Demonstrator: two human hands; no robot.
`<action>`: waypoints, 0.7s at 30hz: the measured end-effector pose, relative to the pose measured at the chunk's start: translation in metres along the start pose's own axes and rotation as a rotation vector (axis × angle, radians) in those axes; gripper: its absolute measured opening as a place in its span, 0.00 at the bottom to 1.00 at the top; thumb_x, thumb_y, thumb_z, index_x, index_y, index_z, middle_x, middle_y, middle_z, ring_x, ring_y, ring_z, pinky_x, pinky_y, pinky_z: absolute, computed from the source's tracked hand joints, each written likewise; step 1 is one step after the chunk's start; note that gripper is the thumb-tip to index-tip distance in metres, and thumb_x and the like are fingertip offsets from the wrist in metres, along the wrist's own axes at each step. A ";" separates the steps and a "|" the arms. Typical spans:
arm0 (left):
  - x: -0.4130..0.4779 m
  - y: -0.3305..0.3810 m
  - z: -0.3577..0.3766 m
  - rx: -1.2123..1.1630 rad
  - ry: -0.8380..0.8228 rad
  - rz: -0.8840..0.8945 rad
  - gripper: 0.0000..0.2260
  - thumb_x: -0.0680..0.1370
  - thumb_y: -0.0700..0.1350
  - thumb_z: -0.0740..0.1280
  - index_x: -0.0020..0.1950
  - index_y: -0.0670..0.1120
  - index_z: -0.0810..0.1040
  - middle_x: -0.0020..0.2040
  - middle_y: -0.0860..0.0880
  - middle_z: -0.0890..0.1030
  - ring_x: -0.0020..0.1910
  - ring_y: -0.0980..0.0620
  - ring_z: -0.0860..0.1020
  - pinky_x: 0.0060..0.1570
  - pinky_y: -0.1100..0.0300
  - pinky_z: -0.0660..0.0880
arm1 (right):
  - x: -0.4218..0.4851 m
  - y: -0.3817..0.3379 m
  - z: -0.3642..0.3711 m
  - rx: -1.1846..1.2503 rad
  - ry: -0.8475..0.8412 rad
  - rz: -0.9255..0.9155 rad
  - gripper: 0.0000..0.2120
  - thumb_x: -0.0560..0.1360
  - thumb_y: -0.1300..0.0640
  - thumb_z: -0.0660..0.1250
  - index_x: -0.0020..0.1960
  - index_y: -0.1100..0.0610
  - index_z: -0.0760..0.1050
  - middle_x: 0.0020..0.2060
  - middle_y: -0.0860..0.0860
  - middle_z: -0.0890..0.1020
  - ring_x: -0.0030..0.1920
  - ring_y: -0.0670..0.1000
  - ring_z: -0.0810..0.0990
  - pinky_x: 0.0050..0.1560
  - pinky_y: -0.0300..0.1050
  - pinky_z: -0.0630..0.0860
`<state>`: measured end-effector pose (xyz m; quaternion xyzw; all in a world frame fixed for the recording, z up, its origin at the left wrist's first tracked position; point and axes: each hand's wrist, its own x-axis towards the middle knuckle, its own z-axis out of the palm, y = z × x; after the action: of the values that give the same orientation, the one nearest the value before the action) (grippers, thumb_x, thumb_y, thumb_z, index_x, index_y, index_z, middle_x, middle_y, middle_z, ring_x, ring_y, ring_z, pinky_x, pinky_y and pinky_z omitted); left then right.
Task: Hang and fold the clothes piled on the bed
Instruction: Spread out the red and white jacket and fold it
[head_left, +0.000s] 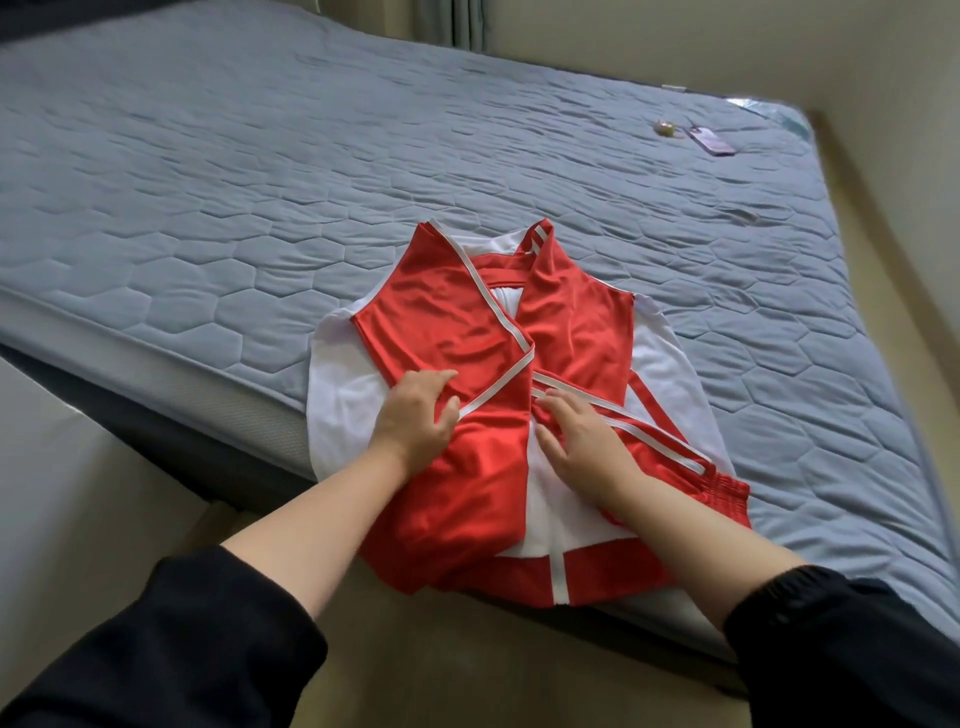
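Clothes, i.e. 1 red-and-white jersey (493, 332), lie at near edge of bed (208, 182), looking thin, soft & slippery, w/ left hand (415, 415) pinching its folded flap, right hand (582, 441) flat & released on it; best held at white-trimmed edges.

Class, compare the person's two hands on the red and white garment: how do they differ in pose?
The left hand curls its fingers onto a red flap; the right hand lies flatter with fingers spread. The left rests on red cloth, the right partly over the white middle panel. Both press on the red and white garment on the bed.
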<state>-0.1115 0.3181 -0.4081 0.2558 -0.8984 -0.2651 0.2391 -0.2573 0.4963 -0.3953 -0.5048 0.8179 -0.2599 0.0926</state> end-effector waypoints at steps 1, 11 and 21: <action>0.011 -0.001 0.000 0.057 0.057 0.024 0.23 0.74 0.51 0.57 0.62 0.39 0.78 0.59 0.40 0.79 0.59 0.40 0.75 0.62 0.50 0.69 | 0.007 0.000 -0.003 0.011 0.047 0.024 0.18 0.79 0.54 0.62 0.67 0.59 0.71 0.66 0.55 0.72 0.68 0.54 0.69 0.66 0.39 0.61; 0.063 -0.046 0.053 0.469 -0.282 -0.205 0.28 0.80 0.59 0.53 0.78 0.55 0.49 0.79 0.49 0.48 0.78 0.50 0.46 0.73 0.44 0.45 | 0.111 0.006 0.007 -0.098 0.167 0.050 0.16 0.78 0.57 0.61 0.64 0.63 0.73 0.67 0.59 0.71 0.68 0.59 0.67 0.69 0.49 0.61; 0.064 -0.059 0.064 0.537 -0.157 -0.131 0.30 0.77 0.60 0.53 0.78 0.55 0.52 0.79 0.49 0.52 0.77 0.49 0.49 0.72 0.45 0.48 | 0.253 0.017 0.016 -0.226 0.165 0.047 0.22 0.77 0.66 0.54 0.71 0.61 0.64 0.72 0.58 0.65 0.72 0.57 0.61 0.73 0.51 0.55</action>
<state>-0.1768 0.2604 -0.4720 0.3459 -0.9338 -0.0516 0.0751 -0.3835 0.2756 -0.3901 -0.4698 0.8583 -0.2046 -0.0264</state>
